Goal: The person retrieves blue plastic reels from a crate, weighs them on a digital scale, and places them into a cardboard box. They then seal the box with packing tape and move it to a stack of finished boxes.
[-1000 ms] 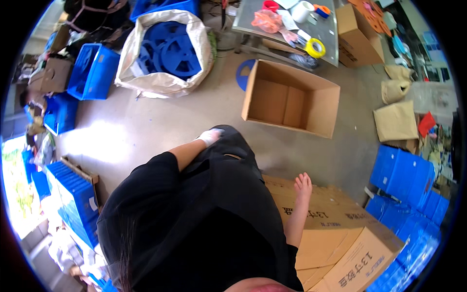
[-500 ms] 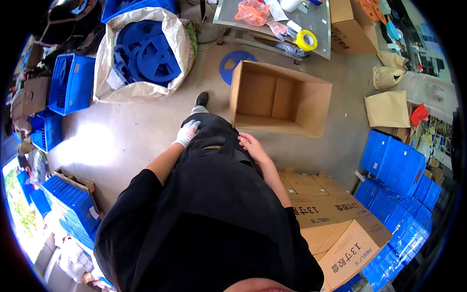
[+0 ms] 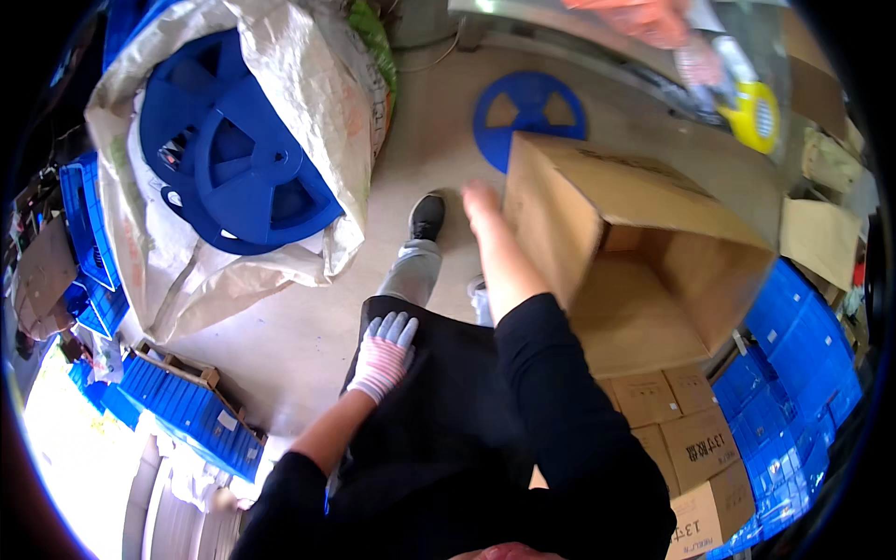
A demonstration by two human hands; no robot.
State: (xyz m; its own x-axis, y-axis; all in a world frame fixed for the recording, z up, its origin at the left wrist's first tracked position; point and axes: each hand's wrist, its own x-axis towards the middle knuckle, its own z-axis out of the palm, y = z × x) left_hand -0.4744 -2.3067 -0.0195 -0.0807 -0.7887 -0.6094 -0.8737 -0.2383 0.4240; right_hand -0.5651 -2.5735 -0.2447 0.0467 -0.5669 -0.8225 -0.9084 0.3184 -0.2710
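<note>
My left hand (image 3: 385, 355), in a striped grey-tipped glove, lies flat with fingers stretched on the black apron (image 3: 457, 401) over my thigh. Bare and smeared by motion, my right hand (image 3: 480, 201) reaches forward, beside the left wall of an open cardboard box (image 3: 560, 205). Its fingers cannot be made out. Just beyond it a blue disc (image 3: 530, 121) with cut-out windows lies flat on the floor, apart from the hand. To the left, a large white woven sack (image 3: 303, 93) stands open, holding several blue reel discs (image 3: 266, 173).
A metal table (image 3: 532, 11) at the far side bears an orange plastic bag (image 3: 644, 21) and a yellow tape roll (image 3: 754, 117). Printed cartons (image 3: 695, 448) and blue crates (image 3: 803, 327) stand at right. More blue crates (image 3: 187, 411) are stacked at lower left.
My body has bent forward, so the sack, box and floor disc look nearer. The right hand has left my waist and stretched ahead past the box's side. The left still rests on the apron.
</note>
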